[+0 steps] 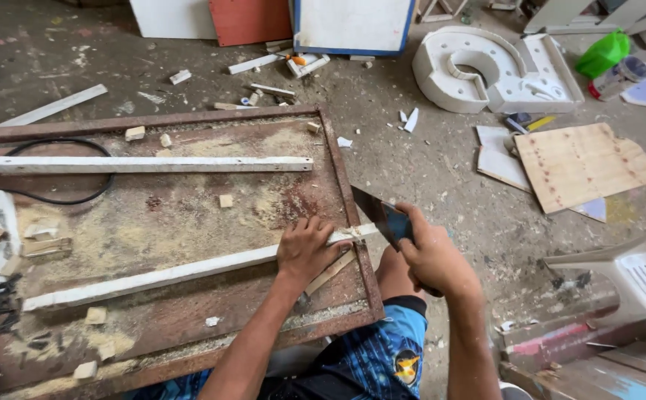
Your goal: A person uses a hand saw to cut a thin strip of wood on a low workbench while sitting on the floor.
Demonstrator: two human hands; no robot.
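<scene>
My left hand [307,250] presses down on a long white wooden strip [160,277] that lies diagonally across a rusty brown work board [190,200]. The strip's right end pokes past the board's right edge. My right hand [435,258] grips the handle of a hand saw [378,213], whose dark blade meets the strip's end right at that edge. A thinner wooden slat [330,272] lies under my left hand. Sawdust covers much of the board.
A second white strip [138,164] lies across the board's top, with a black cable [56,198] and small wood offcuts nearby. On the concrete floor sit a plywood sheet [582,164], a curved white foam shape [486,70], a green container [603,53] and a white plastic chair [634,274].
</scene>
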